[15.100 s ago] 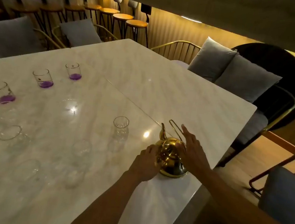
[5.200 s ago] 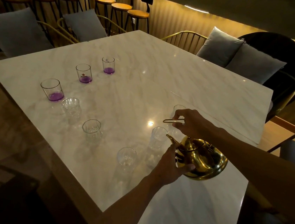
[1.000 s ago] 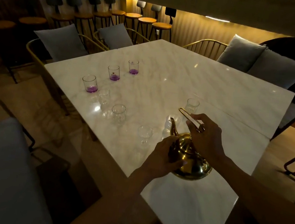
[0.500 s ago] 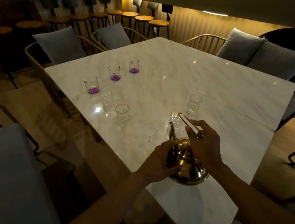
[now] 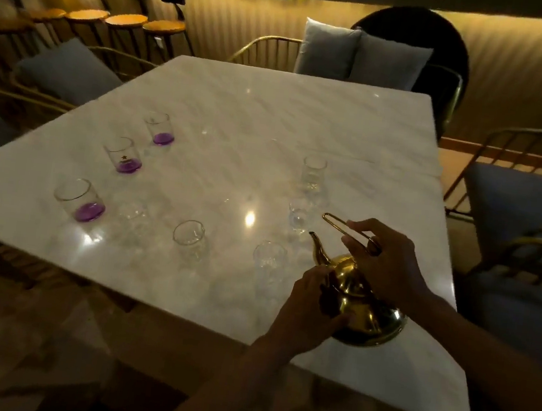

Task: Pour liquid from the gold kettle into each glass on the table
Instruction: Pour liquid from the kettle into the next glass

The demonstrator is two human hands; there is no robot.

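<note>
Gold kettle (image 5: 364,309) near front-right corner of marble surface (image 5: 273,111), tilted, spout (image 5: 318,249) aimed up-left toward the clear glasses. R hand (image 5: 383,260) pinches the thin wire handle (image 5: 345,227) betw. thumb & fingers, closed on it. L hand (image 5: 314,306) cupped vs. kettle's left flank, fingers up by the spout base, steadying the body. Whether base rests on the surface or hangs just above it: can't tell. Key relation: spout tip sits just right of nearest small clear glass (image 5: 298,217); another clear glass (image 5: 268,260) just left of my L hand; a taller one (image 5: 314,173) farther back. Kettle's long axis runs base-to-spout, lower right to upper left, so prob. a short tip forward-left does it. Three tumblers far left already hold purple liquid (image 5: 90,211). Kettle: polished metal, round, mirror-slick. Glasses thin, faint in dim light; easy to misjudge rims.
</note>
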